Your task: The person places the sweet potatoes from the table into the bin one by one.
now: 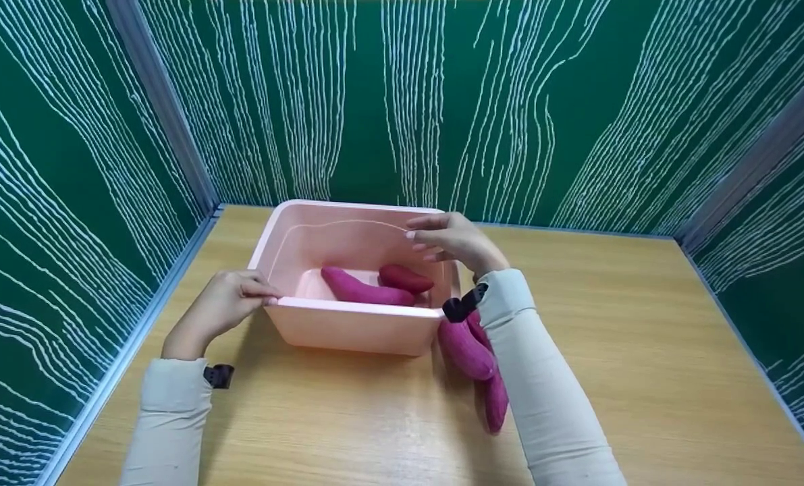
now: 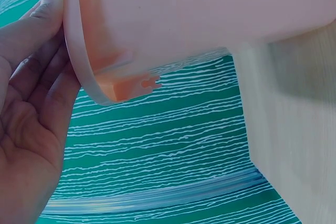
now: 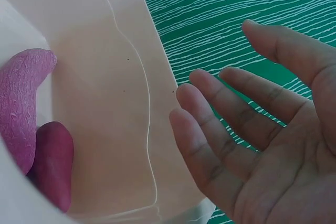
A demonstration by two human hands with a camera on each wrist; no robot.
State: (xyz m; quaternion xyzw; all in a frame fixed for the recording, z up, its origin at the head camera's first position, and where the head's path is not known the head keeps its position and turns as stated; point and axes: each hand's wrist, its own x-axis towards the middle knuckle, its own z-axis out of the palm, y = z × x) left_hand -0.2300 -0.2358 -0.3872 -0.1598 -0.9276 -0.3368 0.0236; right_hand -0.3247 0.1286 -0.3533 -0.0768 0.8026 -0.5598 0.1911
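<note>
A pink plastic bin (image 1: 347, 327) stands on the table, with two purple sweet potatoes in it: a long curved one (image 1: 361, 289) and a shorter, redder one (image 1: 405, 278). At the bin's near left corner, my left hand (image 1: 229, 304) pinches the rim between thumb and fingers, as the left wrist view also shows. Over the bin's right side hovers my right hand (image 1: 459, 239), its fingers spread loosely and nothing in them. Beside the bin's right wall, several more sweet potatoes (image 1: 467, 347) lie on the table, partly hidden by my right sleeve.
The wooden table (image 1: 645, 351) spreads out around the bin. Green panels with wavy white lines (image 1: 361, 101) enclose it at the back and on both sides, joined by grey metal posts (image 1: 165, 101).
</note>
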